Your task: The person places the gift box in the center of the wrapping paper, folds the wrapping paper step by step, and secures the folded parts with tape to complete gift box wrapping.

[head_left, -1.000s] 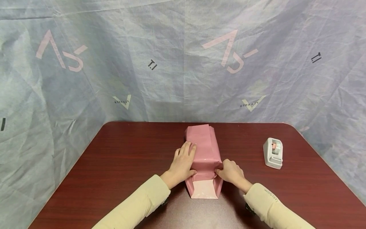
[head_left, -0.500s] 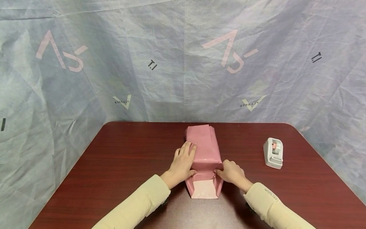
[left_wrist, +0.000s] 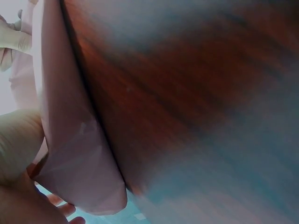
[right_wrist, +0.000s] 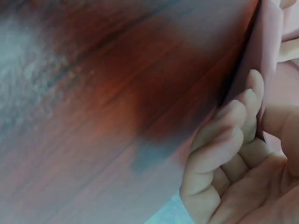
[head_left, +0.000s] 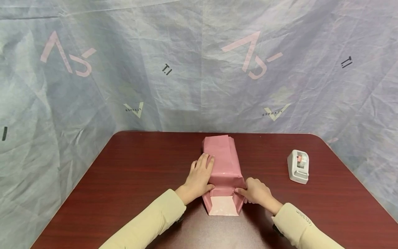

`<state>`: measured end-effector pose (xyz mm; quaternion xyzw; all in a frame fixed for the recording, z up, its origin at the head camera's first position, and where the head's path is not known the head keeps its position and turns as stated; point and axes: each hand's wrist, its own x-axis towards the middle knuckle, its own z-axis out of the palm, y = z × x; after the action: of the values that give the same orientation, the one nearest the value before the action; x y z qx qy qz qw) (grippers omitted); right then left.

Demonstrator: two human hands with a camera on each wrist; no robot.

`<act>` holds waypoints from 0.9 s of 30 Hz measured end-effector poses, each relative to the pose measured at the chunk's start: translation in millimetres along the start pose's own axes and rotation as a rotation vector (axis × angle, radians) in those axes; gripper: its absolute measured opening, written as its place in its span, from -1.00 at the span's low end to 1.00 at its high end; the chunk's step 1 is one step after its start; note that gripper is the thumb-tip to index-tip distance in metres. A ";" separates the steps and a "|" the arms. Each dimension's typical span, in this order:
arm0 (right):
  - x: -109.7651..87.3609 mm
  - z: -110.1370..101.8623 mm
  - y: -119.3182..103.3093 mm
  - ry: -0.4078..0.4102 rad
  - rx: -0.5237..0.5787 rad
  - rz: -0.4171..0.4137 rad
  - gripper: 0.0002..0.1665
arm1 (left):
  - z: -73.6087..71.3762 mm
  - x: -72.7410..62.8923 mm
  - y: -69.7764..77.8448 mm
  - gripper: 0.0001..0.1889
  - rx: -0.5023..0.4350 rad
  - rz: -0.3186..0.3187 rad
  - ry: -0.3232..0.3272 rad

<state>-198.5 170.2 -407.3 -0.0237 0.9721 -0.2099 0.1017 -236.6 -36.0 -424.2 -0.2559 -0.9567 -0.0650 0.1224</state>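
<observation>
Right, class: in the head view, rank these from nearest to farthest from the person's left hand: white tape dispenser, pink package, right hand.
1. Pink package: touched by the left hand.
2. Right hand: at the package's right side.
3. White tape dispenser: beyond, farther right.

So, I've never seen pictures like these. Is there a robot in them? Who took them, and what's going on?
No robot here, just a person's left hand and right hand. The wide picture comes from a camera worn on the person's head, looking forward and down. The two close, blurry ones come from cameras on the wrists, one on each. On the dark red table lies a pink package. Off to its right is a white gadget that looks like a tape dispenser. The left hand rests on the package, and the right hand pinches a side flap of the paper at the near end.
</observation>
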 end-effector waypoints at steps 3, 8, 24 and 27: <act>-3.5 0.1 -0.5 -0.013 0.003 -0.005 -0.52 | -0.3 0.3 0.0 0.06 -0.005 0.001 0.001; -8.7 0.8 -0.6 -0.032 0.017 -0.022 -0.57 | -2.0 0.2 0.4 0.06 -0.016 0.000 -0.001; -8.5 -2.4 -1.0 0.025 -0.045 -0.018 -0.45 | -1.4 -0.2 0.3 0.06 -0.014 -0.007 0.001; -3.0 -6.4 2.1 0.105 -0.017 -0.043 -0.52 | -1.7 -0.7 0.7 0.07 -0.015 -0.009 0.000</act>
<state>-196.9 175.0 -401.9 -0.0342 0.9772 -0.2045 0.0458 -235.4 -36.0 -422.6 -0.2525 -0.9574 -0.0727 0.1200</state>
